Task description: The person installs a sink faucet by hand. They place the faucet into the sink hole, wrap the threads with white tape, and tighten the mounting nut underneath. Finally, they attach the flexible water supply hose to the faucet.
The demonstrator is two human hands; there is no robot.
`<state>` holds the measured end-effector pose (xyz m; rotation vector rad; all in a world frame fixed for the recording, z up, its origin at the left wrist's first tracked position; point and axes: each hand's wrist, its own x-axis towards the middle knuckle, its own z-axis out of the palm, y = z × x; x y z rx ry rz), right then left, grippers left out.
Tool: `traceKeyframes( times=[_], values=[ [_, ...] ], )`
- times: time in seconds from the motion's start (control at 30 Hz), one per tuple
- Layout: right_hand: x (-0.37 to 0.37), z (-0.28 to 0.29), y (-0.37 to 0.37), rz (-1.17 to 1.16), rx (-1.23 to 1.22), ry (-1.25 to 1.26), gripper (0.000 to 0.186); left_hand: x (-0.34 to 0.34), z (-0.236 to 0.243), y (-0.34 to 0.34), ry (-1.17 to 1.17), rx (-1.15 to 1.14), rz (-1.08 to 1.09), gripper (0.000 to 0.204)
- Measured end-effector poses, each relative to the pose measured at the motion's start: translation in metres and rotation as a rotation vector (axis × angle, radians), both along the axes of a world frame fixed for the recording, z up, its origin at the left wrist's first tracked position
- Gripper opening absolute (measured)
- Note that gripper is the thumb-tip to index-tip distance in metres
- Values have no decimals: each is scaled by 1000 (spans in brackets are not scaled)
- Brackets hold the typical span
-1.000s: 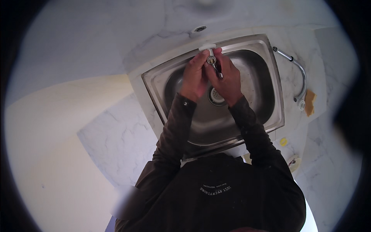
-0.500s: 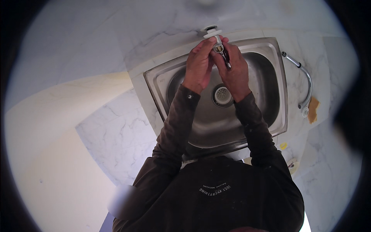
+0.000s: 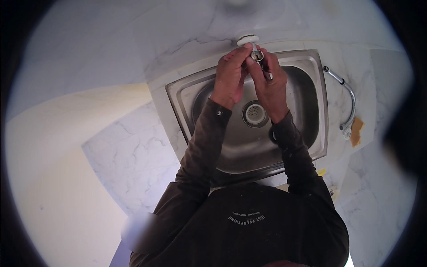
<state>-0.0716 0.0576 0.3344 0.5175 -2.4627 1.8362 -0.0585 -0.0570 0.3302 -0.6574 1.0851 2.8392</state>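
Note:
A chrome tap body (image 3: 257,55) with a round open top is held between my two hands, over the far edge of the steel sink (image 3: 244,153). My left hand (image 3: 230,76) is closed on its left side, thumb and fingers near the neck. Around its right side my right hand (image 3: 272,84) is closed as well, with the thumb against the front. A slim chrome lever (image 3: 269,76) points down toward my right hand. Behind the body, a white round flange (image 3: 247,40) sits close to the wall. My fingers hide much of the neck.
A curved chrome spout (image 3: 353,98) lies on the marbled counter to the right, beside a torn brown piece (image 3: 357,132). The sink's round drain strainer (image 3: 255,114) is below my hands. A small yellow item (image 3: 321,171) is by my right elbow.
The tap body has turned slightly to the right in my hands. The dark gap between the white flange and the wall fitting looks smaller. The whole view has shifted a little.

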Motion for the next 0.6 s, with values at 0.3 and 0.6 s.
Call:
traceKeyframes(
  times=[0.3,0.6],
  values=[
    [7,-7,6,197,-996,-1031,46,0,7,-20,0,-12,-270,43],
    [14,40,26,38,685,479,51,-2,5,-10,82,-95,-152,42]
  ],
)
